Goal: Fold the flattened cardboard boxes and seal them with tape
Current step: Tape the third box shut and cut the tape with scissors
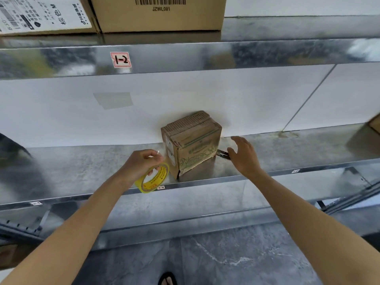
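Observation:
A bundle of flattened cardboard boxes (191,142) with green print stands upright on the metal shelf (82,167), leaning against the white wall. My left hand (141,163) grips a yellow tape roll (153,178) just left of the bundle, near the shelf's front edge. My right hand (243,155) hovers with spread fingers to the right of the bundle, holding nothing. A small dark metal tool (223,154) lies on the shelf between the bundle and my right hand.
An upper shelf (205,56) labelled "1-2" carries large cardboard boxes (160,15). Another box corner (375,124) shows at the far right. A lower shelf (185,208) and grey floor lie below, with a sandalled foot (167,279).

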